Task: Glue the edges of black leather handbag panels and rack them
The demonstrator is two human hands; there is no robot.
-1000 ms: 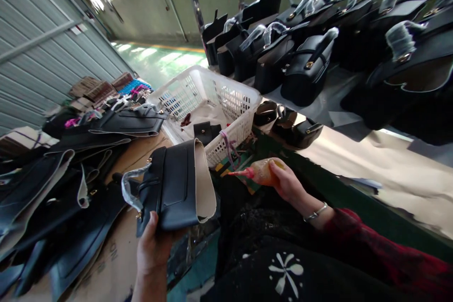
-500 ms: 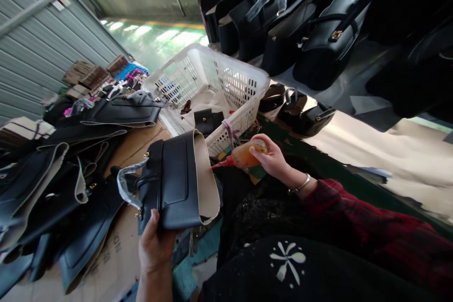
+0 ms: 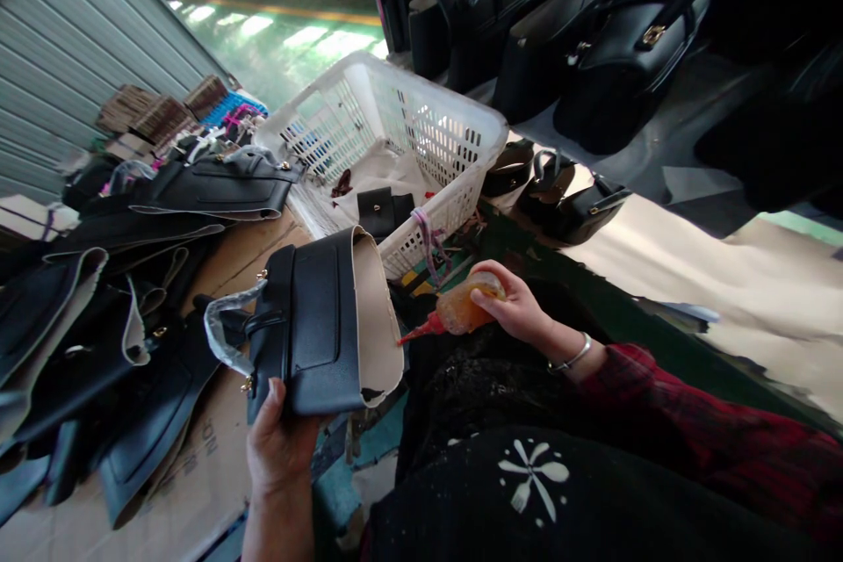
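Note:
My left hand [image 3: 280, 443] grips the lower corner of a black leather bag panel [image 3: 316, 325] with a beige lining edge [image 3: 375, 316] and a plastic-wrapped handle [image 3: 224, 329]. My right hand [image 3: 517, 309] is closed round an orange squeeze bottle of glue [image 3: 461, 307]. Its red nozzle [image 3: 414, 334] points at the beige edge and almost touches it. I wear a bracelet on the right wrist and a red sleeve.
A white plastic basket [image 3: 448, 132] with small black pieces stands behind the panel. More black bag panels [image 3: 98, 316] are piled on cardboard at the left. Finished black handbags [image 3: 593, 44] line the surface at the upper right.
My right hand has carried the glue bottle left and down, so its nozzle now reaches the panel's beige edge. The view has tipped downward. My left hand keeps its grip.

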